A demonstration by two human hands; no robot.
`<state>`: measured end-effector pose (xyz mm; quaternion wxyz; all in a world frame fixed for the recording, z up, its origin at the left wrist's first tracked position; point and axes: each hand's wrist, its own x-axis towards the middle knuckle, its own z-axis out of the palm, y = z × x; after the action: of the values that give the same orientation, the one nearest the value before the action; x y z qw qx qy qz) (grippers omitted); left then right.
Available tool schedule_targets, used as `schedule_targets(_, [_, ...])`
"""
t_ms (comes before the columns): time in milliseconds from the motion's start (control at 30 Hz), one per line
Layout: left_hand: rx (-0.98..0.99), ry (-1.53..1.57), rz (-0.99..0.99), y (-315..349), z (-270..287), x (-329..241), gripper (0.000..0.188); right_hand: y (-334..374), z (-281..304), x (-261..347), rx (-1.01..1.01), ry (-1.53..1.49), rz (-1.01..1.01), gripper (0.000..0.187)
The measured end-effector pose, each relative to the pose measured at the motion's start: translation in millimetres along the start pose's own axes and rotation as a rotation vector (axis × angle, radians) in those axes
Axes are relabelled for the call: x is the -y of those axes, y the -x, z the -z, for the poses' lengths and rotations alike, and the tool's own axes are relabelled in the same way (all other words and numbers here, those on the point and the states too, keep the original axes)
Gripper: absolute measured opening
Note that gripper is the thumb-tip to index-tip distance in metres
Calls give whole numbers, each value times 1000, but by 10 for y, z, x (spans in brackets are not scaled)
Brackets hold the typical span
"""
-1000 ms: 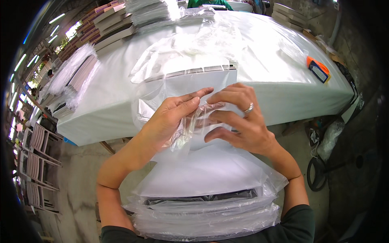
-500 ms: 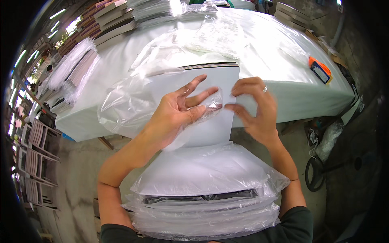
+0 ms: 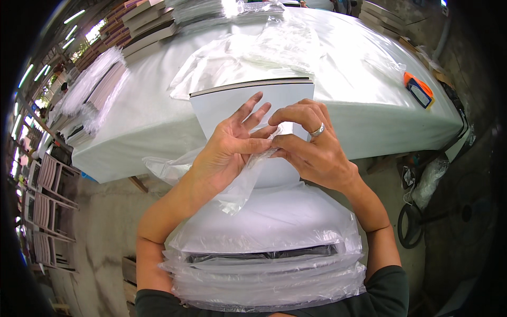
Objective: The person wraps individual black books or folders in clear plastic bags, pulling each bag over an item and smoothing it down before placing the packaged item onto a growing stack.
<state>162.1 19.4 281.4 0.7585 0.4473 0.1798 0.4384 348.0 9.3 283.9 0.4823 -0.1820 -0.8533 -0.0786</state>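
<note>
My left hand [image 3: 224,148] pinches the gathered edge of a clear plastic bag [image 3: 237,187] between thumb and fingers, its other fingers raised. From the other side my right hand [image 3: 319,150], with a ring on one finger, has its fingertips closed on the same bit of plastic. The rest of the bag droops beneath my left wrist. Behind both hands a few flat white boards [image 3: 216,108] with dark edges stand upright against the table edge. Below lies a stack of plastic-wrapped flat white packs [image 3: 264,219] close to my body, its far end near the boards.
A table with a pale green cover [image 3: 359,124] spans the view ahead. Loose clear plastic [image 3: 264,50] lies on it, with a wrapped stack [image 3: 97,84] at left and an orange-and-blue object [image 3: 419,91] at right. Stacked chairs [image 3: 50,179] stand on the floor at left.
My right hand has moved left to meet the left hand at the plastic. The bag, spread out at the left before, has been drawn down and bunched, uncovering the boards' upper left corner.
</note>
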Motion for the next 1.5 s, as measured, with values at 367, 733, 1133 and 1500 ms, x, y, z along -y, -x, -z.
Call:
schedule_targets(367, [-59, 98, 40, 41, -80, -21, 87, 144, -106, -38, -63, 79, 162, 20])
schedule_targets(733, [-143, 19, -84, 4, 90, -144, 80, 234, -123, 9, -130, 123, 341, 16])
schedule_targets(1133, [-13, -391, -200, 79, -136, -71, 85, 297, -242, -50, -156, 227, 319, 19])
schedule_targets(1500, [-39, -63, -11, -1, 56, -12, 88, 271, -319, -130, -245, 232, 254, 21])
